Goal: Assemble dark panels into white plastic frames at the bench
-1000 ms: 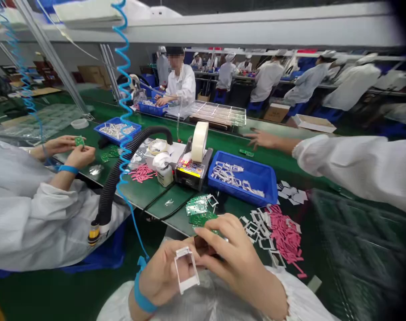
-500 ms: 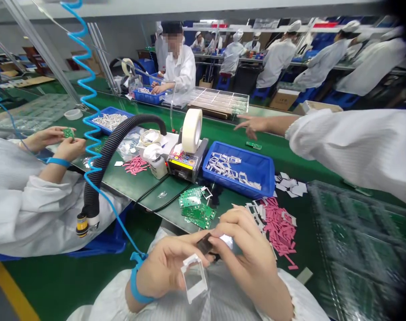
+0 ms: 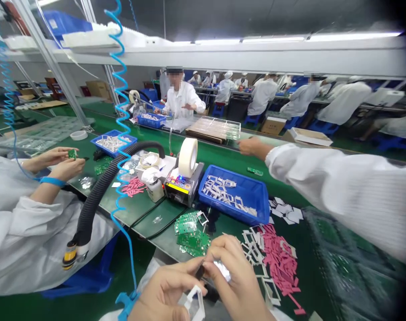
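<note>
My left hand (image 3: pixel 167 290) is closed on a white plastic frame (image 3: pixel 200 307), pinched between thumb and fingers in the lower middle of the head view. Close beside it, my right hand (image 3: pixel 234 274) pinches a small dark flat piece (image 3: pixel 199 272). A shiny silvery-white piece (image 3: pixel 222 270) shows between its thumb and fingers. Left fingertips also reach the dark piece. Ahead on the bench lie several green circuit boards (image 3: pixel 192 240). Loose white frames (image 3: pixel 253 247) and a pile of pink strips (image 3: pixel 281 263) are to the right of my hands.
A blue tray (image 3: pixel 265 205) of white frames stands beyond my hands, next to a tape dispenser (image 3: pixel 181 189). A co-worker's sleeve (image 3: pixel 340 178) reaches in from the right. Clear trays (image 3: pixel 343 263) lie at right. A black hose (image 3: pixel 102 196) and blue coiled cord (image 3: pixel 122 125) hang left.
My view has tilted upward, so the bench and my hands sit lower. The co-worker's hand at right has closed its spread fingers near the far tray. My hands keep their pieces.
</note>
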`<state>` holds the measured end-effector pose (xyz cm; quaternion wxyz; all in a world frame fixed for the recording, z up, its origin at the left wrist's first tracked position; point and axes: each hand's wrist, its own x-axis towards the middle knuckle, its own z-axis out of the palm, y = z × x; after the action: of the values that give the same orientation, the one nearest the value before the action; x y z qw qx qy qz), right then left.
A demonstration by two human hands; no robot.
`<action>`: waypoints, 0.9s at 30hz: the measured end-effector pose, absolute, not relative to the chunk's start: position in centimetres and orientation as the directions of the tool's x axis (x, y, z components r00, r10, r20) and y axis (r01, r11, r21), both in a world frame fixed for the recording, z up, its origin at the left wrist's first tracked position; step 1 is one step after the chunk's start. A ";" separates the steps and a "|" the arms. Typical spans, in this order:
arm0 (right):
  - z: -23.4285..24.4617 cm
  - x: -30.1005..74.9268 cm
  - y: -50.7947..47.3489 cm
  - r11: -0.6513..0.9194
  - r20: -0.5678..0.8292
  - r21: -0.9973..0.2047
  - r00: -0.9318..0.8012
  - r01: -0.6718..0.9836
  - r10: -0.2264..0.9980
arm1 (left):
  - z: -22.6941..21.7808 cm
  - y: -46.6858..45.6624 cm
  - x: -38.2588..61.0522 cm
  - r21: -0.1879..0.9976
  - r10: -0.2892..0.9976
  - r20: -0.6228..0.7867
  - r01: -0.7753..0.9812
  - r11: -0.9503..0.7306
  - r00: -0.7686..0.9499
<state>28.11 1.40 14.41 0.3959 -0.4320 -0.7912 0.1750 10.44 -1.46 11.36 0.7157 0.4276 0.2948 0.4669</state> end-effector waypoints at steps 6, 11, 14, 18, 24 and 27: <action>14.1 28.0 1.0 0.545 0.415 -0.576 -0.356 0.610 0.837 | 11.3 -0.4 11.0 0.854 0.880 -0.026 -0.448 0.266 0.474; 14.0 29.1 0.8 0.401 0.200 -0.685 -0.371 0.609 0.907 | 10.2 0.6 10.2 0.641 0.898 -0.161 -0.648 0.411 0.410; 11.5 29.8 1.7 0.259 -0.055 -0.551 -0.344 0.794 0.937 | 9.2 0.8 8.9 0.623 0.919 -0.220 -0.678 0.390 0.326; 6.7 29.5 2.5 0.185 -0.244 -0.314 -0.267 0.931 0.932 | 8.8 0.8 7.9 0.625 0.905 -0.271 -0.655 0.424 0.328; 7.0 29.8 2.4 0.170 -0.198 -0.298 -0.235 0.939 0.951 | 9.1 0.6 8.4 0.659 0.897 -0.236 -0.618 0.430 0.373; 10.3 29.8 2.0 0.341 -0.020 -0.465 -0.395 0.817 0.919 | 9.3 0.5 8.9 0.694 0.873 -0.186 -0.569 0.442 0.451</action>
<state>29.84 2.03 10.33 0.1236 -0.5362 -0.8094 0.2054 8.95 0.52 9.27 0.8046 0.2799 0.2712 0.4480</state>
